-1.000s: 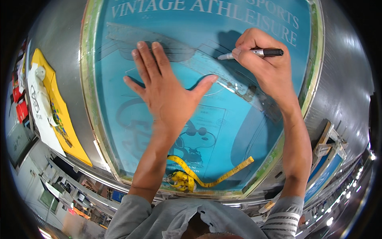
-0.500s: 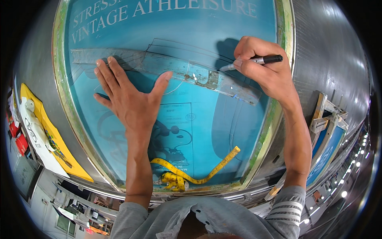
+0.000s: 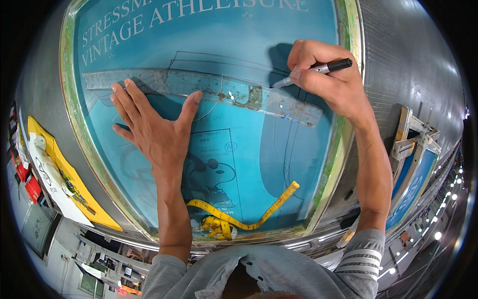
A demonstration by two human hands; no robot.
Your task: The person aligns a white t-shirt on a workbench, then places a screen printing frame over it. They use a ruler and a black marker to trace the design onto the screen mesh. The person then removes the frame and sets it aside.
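A clear, stained straight ruler (image 3: 269, 104) lies slanting across a blue mesh screen (image 3: 214, 40) with pale lettering, dark drawn lines and faint artwork. My left hand (image 3: 152, 132) is spread open, its fingertips and thumb resting at the ruler's left part. In my right hand (image 3: 326, 82) a black-and-silver marker (image 3: 338, 65) is gripped, its tip at the ruler's upper edge. Below my hands a crumpled yellow tape measure (image 3: 261, 222) lies on the screen, near the lower border.
The screen's green-stained frame (image 3: 67, 55) sits on a grey metal table (image 3: 408, 60). At left lie yellow and white printed sheets (image 3: 87, 189) and red items (image 3: 31, 187). More framed screens (image 3: 413, 179) are at right. Shelves and lights show along the rim.
The view has shifted, so screen and ruler sit further left and the ruler looks less steep. The marker tip has moved rightward along the ruler's edge; my left hand remains on it.
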